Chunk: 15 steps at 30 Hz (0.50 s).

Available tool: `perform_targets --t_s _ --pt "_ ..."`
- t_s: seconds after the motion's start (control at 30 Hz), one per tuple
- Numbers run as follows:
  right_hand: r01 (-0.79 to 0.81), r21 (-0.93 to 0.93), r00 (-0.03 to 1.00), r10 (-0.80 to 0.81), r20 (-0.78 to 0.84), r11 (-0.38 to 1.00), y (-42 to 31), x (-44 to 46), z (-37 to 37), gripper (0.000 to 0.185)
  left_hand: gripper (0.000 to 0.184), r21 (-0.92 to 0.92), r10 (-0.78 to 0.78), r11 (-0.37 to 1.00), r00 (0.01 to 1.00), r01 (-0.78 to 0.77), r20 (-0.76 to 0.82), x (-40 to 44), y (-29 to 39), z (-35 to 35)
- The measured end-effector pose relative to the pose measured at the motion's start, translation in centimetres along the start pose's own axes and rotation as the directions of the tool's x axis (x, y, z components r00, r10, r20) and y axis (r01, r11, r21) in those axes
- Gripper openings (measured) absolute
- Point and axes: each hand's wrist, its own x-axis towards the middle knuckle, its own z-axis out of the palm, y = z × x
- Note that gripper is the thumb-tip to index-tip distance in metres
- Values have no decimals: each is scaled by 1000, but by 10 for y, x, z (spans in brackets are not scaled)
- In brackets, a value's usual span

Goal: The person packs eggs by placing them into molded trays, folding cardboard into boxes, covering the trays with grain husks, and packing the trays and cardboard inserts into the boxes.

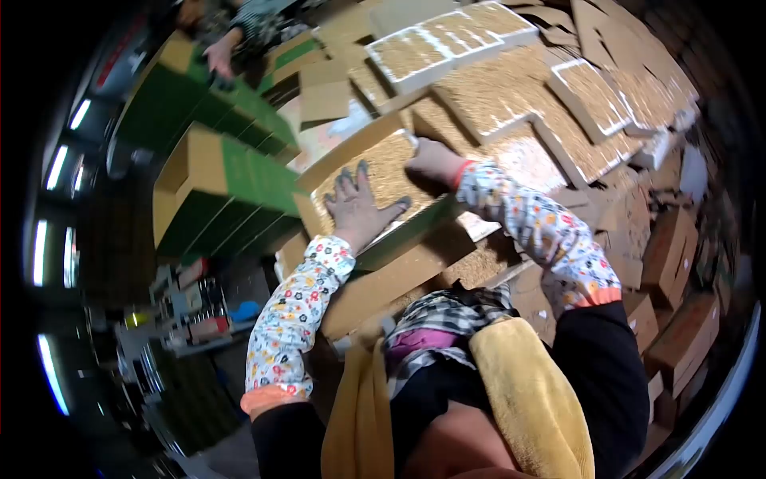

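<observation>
An open green-and-brown cardboard box (415, 224) is in front of me. Inside it lies a white-edged tray (381, 163) full of fine tan, stick-like pieces. My left hand (361, 209), in a grey glove with dark fingertips, rests open on the tan pieces with its fingers spread. My right hand (436, 163), also gloved, is at the tray's right end. Its fingers are curled at the white corner, and the fingertips are partly hidden.
Several similar white-edged trays (411, 60) of tan pieces cover the surface beyond. Green cardboard boxes (259, 172) stand at left; flattened cardboard (610, 32) lies far right. Brown cartons (678, 263) are stacked at right. Another person's hand (221, 57) is over the far-left boxes.
</observation>
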Motion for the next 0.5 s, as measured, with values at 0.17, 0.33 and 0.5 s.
perform_targets --t_s 0.17,0.33,0.5 --pt "353 25 751 -267 -603 935 -49 -61 -12 47 89 109 186 971 960 -211 209 36 55 -3" --pt "651 -288 368 -625 -689 702 3 -163 -20 36 75 355 463 831 886 -428 -16 73 12 61" --pt "-376 -432 884 178 -433 820 200 -234 -88 41 66 -19 302 953 953 -302 -6 95 25 33"
